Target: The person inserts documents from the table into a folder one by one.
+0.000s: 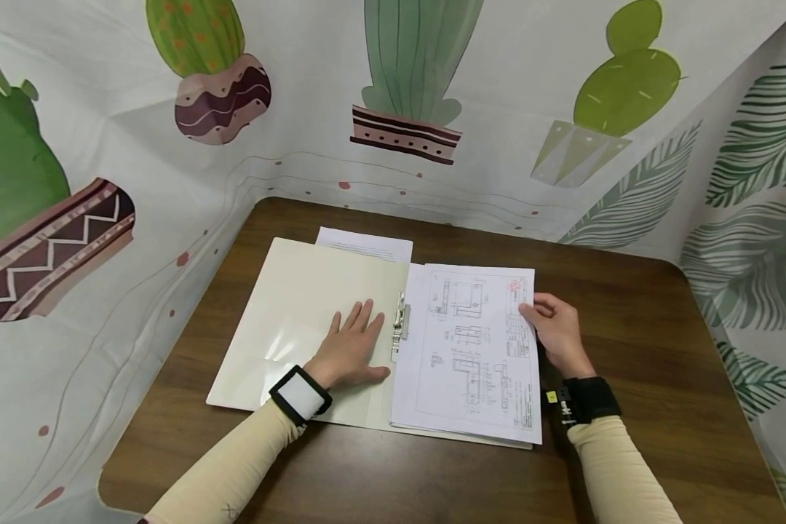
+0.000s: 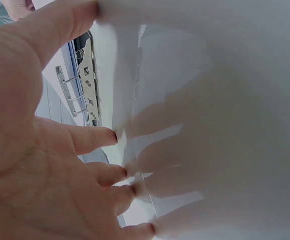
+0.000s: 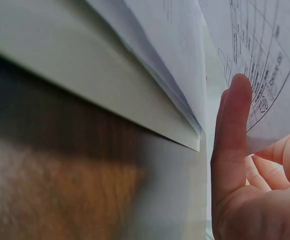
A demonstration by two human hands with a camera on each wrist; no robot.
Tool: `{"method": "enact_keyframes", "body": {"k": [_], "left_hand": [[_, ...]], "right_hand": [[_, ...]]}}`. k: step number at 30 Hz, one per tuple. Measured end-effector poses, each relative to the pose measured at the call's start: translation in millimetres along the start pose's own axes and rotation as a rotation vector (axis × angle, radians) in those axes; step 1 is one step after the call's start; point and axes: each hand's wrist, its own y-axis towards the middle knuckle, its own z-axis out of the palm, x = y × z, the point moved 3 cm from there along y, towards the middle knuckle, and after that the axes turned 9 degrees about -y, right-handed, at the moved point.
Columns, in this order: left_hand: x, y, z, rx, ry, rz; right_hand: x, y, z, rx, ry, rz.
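A cream ring binder (image 1: 255, 342) lies open on the table, its metal ring clip (image 1: 401, 327) along the spine. My left hand (image 1: 352, 346) rests on the inside of its left cover, fingers spread; in the left wrist view the fingertips (image 2: 109, 136) touch the glossy cover. On the binder's right side lies a stack of paper, topped by a sheet with technical drawings (image 1: 458, 342) and a red stamp. My right hand (image 1: 557, 327) pinches that sheet at its right edge. Seen from the right wrist, the sheet (image 3: 280, 115) stands apart from the papers (image 3: 160, 55) beneath.
Another printed sheet (image 1: 367, 242) sticks out behind the binder's upper edge. Everything is on a dark brown wooden table (image 1: 655, 349) with rounded corners. A white cloth (image 1: 308, 87) printed with cacti hangs behind the table and around its sides.
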Motion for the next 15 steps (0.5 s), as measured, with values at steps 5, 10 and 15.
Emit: {"method": "enact_keyframes", "body": {"k": [5,10,15], "left_hand": [[-1.2,-0.5,-0.7,-0.005,-0.001,0.002],[-2.4,-1.5,-1.4,-0.011,-0.012,0.003],[-2.6,-1.5,-0.7,-0.012,-0.007,0.002]], "right_hand": [[4,-0.9,3,0.006,0.004,-0.033],[7,-0.7,7,0.01,0.024,-0.062],[9,-0.2,12,0.008,0.031,-0.073]]}}
